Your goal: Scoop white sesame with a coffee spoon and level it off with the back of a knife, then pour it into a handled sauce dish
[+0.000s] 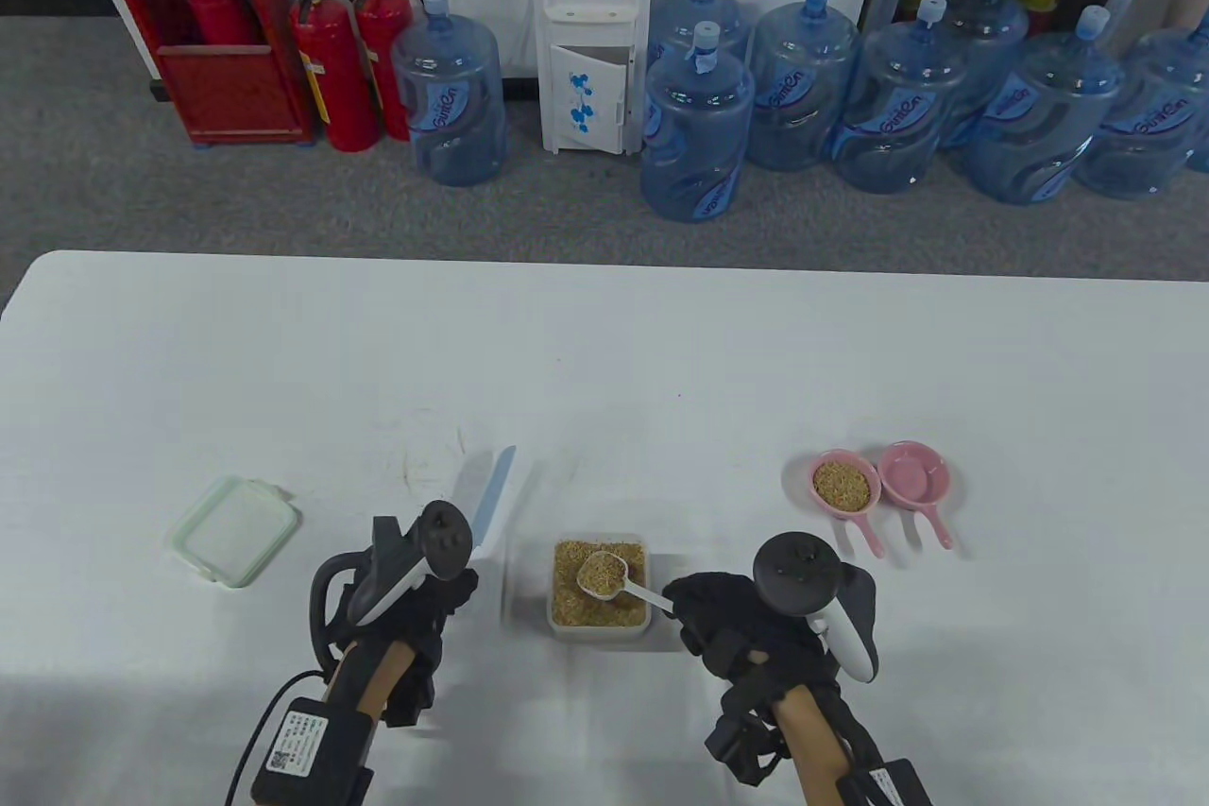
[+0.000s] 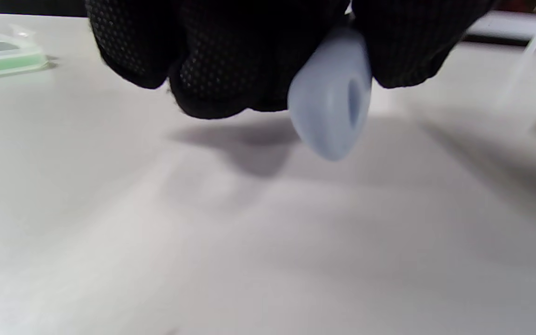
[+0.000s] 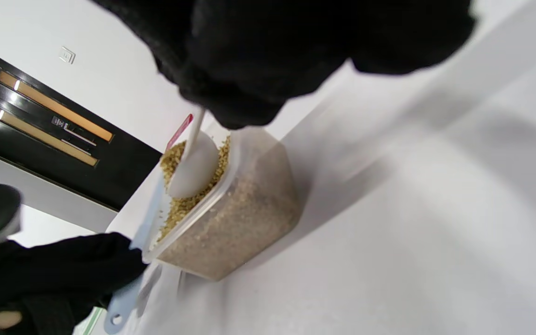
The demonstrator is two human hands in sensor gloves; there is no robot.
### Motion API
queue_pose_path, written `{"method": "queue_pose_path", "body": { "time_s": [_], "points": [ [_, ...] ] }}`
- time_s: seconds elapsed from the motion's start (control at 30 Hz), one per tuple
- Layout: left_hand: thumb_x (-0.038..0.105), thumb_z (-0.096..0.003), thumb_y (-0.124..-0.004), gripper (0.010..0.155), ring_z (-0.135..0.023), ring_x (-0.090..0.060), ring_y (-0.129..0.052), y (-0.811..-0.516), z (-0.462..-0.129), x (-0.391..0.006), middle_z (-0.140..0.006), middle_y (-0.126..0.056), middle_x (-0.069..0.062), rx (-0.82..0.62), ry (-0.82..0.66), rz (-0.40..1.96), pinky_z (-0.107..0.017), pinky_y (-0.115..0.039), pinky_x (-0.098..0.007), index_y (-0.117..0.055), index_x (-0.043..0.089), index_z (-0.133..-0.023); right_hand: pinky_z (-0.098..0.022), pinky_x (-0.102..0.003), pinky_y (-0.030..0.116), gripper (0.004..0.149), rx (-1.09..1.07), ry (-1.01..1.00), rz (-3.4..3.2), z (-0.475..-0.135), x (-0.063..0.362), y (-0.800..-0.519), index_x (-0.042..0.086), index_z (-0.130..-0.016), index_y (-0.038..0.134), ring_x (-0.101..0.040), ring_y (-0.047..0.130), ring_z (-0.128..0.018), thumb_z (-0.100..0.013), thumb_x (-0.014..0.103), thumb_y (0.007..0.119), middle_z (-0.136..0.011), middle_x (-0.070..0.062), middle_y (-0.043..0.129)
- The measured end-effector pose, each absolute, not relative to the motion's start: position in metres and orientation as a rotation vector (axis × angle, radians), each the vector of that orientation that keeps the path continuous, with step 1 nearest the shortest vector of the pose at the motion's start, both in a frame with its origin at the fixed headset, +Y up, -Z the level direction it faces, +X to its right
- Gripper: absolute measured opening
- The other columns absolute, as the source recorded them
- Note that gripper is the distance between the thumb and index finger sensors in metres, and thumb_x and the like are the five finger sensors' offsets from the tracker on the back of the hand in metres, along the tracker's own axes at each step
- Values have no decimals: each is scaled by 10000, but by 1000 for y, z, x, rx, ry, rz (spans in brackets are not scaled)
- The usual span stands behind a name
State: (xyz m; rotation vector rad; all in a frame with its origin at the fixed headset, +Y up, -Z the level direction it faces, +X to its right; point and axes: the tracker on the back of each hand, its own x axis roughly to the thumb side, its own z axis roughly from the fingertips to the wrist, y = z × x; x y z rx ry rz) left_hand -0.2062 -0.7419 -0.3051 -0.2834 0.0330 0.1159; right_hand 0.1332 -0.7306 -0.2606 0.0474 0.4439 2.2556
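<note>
Left hand (image 1: 430,598): gloved fingers (image 2: 212,70) are curled tightly round the pale blue handle of the knife (image 1: 494,500), whose butt end with its hanging hole is seen protruding below the knuckles in the left wrist view; the blade is directed away from the fingers toward the far side of the table (image 1: 661,352) and appears blurred, so the edge facing the container cannot be made out. Right hand (image 1: 732,622): fingers are closed in a pinch on the thin white handle of the coffee spoon (image 1: 614,579); the exact finger placement is hidden by the glove and tracker. The spoon bowl, heaped with white sesame (image 1: 602,572), is held just beyond the fingertips, over the open sesame container (image 1: 599,589); whether it touches the seed below cannot be told. The container is set between the two hands, just beside the left hand's knife. Two pink handled sauce dishes are noted beyond and outward of the right hand: the nearer dish (image 1: 846,486) is filled with sesame, the farther dish (image 1: 914,475) touches it. A green-rimmed lid (image 1: 236,530) lies outward of the left hand, well apart. In the wrist views both palms are largely cut off at the top edge.
</note>
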Motion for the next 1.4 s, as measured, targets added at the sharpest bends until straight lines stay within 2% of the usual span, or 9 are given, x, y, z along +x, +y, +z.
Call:
{"method": "queue_pose_path", "body": {
  "time_s": [0.13,0.23,0.33,0.47,0.87,1.4],
  "points": [
    [491,-519,-787,465,-536,-178,-980,-721,-289,-193,-677,-925,-5,-204,-94,267,-650,-762,-502,-812,200,-881,-277,-350,863,426,49,445,2254,-261,133,-731,78,-945,847,-76,930,-270,-600,288,712,-564,-83,983],
    [488,-526,-780,464,-530,-182,-974,-711,-274,-173,-673,-921,-9,-231,-229,370,-655,-757,-506,-809,195,-884,-277,-350,863,426,49,445,2255,-261,133,-731,78,-946,847,-77,930,-269,-600,288,712,-563,-84,983],
    [491,-527,-777,464,-529,-180,-974,-708,-260,-150,-673,-921,-5,-286,-343,372,-658,-756,-505,-809,196,-885,-277,-350,863,427,50,442,2257,-261,134,-731,76,-945,848,-76,929,-271,-600,288,712,-563,-84,983],
    [493,-527,-776,465,-529,-177,-976,-710,-248,-128,-673,-923,-4,-329,-410,324,-656,-758,-503,-810,197,-885,-277,-350,863,427,48,440,2255,-260,134,-731,77,-946,847,-76,929,-270,-600,287,712,-564,-84,983],
    [489,-531,-776,462,-524,-181,-973,-719,-253,-131,-670,-923,-10,-399,-358,281,-658,-753,-506,-811,194,-884,-276,-352,863,425,61,442,2260,-261,135,-730,77,-944,849,-78,928,-270,-599,285,713,-562,-86,984],
    [487,-528,-781,460,-538,-188,-970,-723,-264,-148,-681,-919,-11,-405,-278,237,-669,-745,-508,-810,200,-887,-280,-356,861,423,72,436,2263,-260,138,-728,84,-944,854,-83,929,-268,-597,284,719,-563,-89,983]
  ]
}}
